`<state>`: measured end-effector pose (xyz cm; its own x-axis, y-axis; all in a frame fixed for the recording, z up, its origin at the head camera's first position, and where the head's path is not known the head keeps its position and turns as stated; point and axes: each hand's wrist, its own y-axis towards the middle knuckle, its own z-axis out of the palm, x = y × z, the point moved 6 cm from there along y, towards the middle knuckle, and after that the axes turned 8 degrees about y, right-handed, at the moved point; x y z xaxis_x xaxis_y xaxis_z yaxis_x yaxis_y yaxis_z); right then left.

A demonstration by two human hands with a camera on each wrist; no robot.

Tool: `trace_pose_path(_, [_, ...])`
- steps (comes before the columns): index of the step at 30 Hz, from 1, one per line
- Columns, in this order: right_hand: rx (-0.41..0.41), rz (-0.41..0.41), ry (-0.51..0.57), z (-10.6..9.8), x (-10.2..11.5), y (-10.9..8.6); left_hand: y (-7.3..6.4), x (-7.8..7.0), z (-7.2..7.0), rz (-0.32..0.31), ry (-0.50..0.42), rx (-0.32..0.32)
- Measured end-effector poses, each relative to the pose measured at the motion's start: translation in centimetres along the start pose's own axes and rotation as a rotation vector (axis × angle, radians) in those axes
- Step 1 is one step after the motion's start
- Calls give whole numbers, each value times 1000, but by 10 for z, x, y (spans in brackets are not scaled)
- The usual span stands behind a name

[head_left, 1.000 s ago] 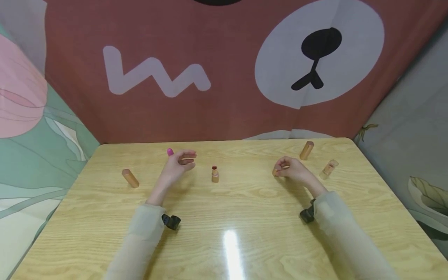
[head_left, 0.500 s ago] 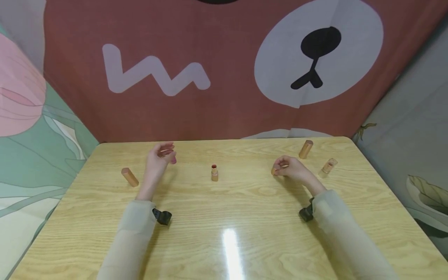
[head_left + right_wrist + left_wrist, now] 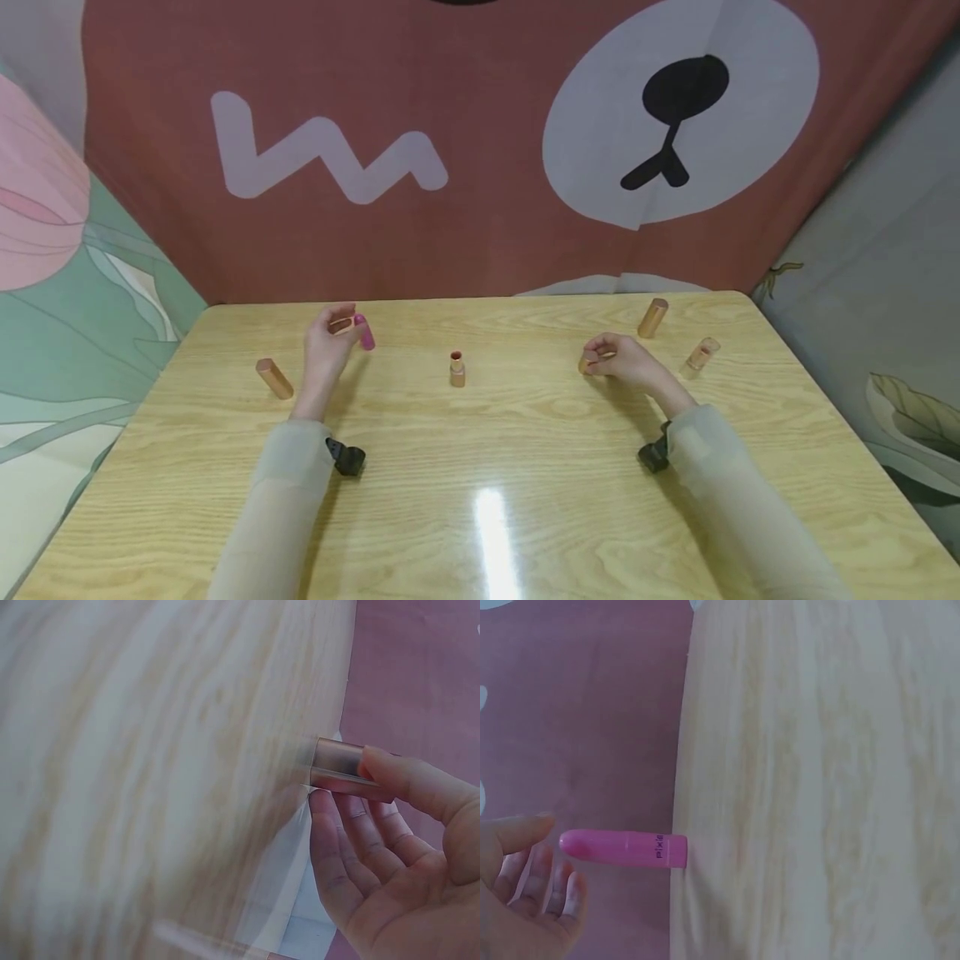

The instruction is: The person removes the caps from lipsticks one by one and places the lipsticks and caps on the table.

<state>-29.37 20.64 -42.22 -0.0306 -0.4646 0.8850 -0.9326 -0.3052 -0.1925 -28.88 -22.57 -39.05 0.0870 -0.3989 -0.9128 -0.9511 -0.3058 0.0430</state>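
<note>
In the head view my left hand (image 3: 327, 346) is just left of an upright pink lipstick tube (image 3: 364, 332) near the table's back edge. The left wrist view has a gap between my loosely curved fingers and this pink tube (image 3: 622, 848), which bears dark lettering. My right hand (image 3: 618, 358) holds a short rose-gold lipstick tube (image 3: 346, 769) standing on the table. My thumb lies on one side of it, with fingers on the other. Between the hands stands a small uncapped rose-gold lipstick (image 3: 457, 371), its opening dark red.
A rose-gold tube (image 3: 274, 379) stands on the left of the wooden table (image 3: 420, 467). On the right are another rose-gold tube (image 3: 653, 318) and a clear-and-rose-gold tube (image 3: 702, 355). A brown cartoon cloth (image 3: 487, 242) hangs behind the back edge.
My left hand has moved left and slightly back, from the right side of the pink lipstick tube to its left. The right hand stays in place on its rose-gold tube.
</note>
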Motion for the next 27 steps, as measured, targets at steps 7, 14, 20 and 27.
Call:
trace_pose_path(7, [-6, 3, -5, -3, 1, -2, 5, 6, 4, -11, 31, 12])
trace_pose_path(14, [-10, -18, -43, -3, 6, -4, 8, 8, 9, -13, 39, 70])
trace_pose_path(20, [11, -9, -38, -2, 5, -6, 7, 9, 10, -35, 60, 74])
trace_pose_path(27, [-59, -13, 6, -12, 10, -10, 5, 9, 9, -54, 86, 52])
